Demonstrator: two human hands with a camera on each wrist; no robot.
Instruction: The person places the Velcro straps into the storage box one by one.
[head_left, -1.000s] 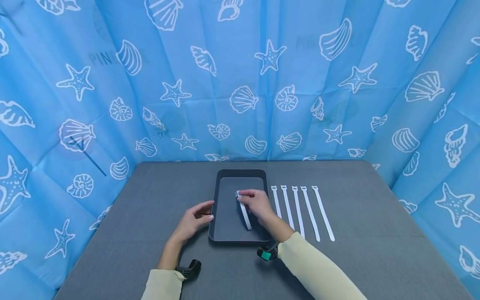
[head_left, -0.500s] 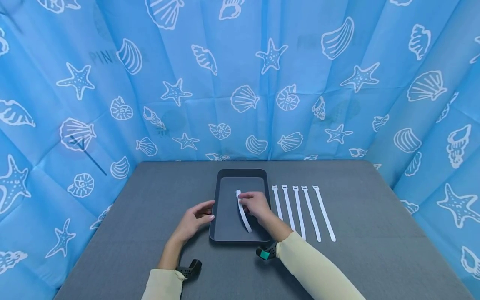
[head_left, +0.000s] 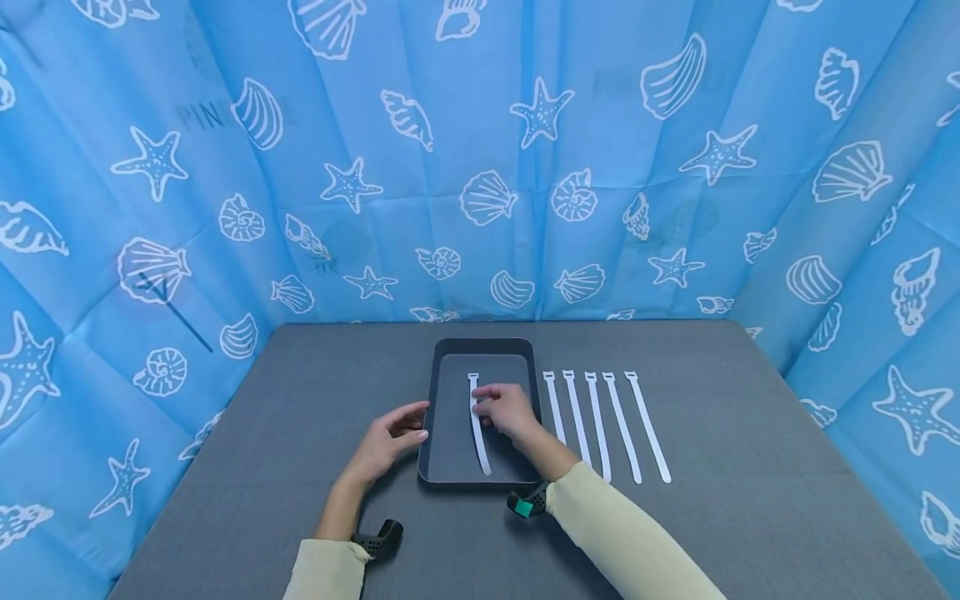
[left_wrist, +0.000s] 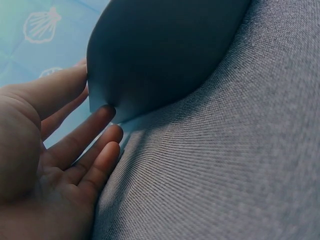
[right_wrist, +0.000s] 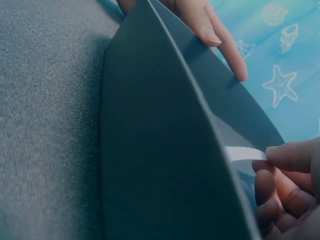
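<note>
Presently, our right hand (head_left: 512, 412) pinches the white strap (head_left: 478, 442) inside the tray (head_left: 447, 454), left hand (head_left: 384, 442) relaxed alongside; uneven release could skew it.

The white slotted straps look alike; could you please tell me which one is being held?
The leftmost strap, inside the dark tray, is pinched in the right grip; the other five straps lie on the gray table.
</note>
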